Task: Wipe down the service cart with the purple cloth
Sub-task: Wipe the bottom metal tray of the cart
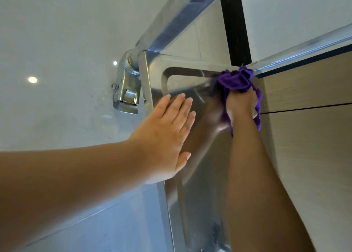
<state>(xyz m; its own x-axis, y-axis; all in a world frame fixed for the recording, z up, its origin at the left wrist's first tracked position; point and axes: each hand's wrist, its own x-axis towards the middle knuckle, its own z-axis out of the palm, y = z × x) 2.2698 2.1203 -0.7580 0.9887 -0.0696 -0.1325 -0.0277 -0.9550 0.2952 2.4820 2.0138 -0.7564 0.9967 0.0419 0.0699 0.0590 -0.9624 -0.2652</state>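
The service cart (190, 91) is a stainless-steel shelf with a recessed tray, brushed, glossy and reflective. The purple cloth (235, 79) is bunched into a wad, loose ends hanging beside the wrist. The right hand (241, 104) grips the cloth against the tray's corner. The left hand (165, 131) lies flat, fingers straight, on the tray. A caster bracket (126, 84) sits beyond the left hand's fingertips.
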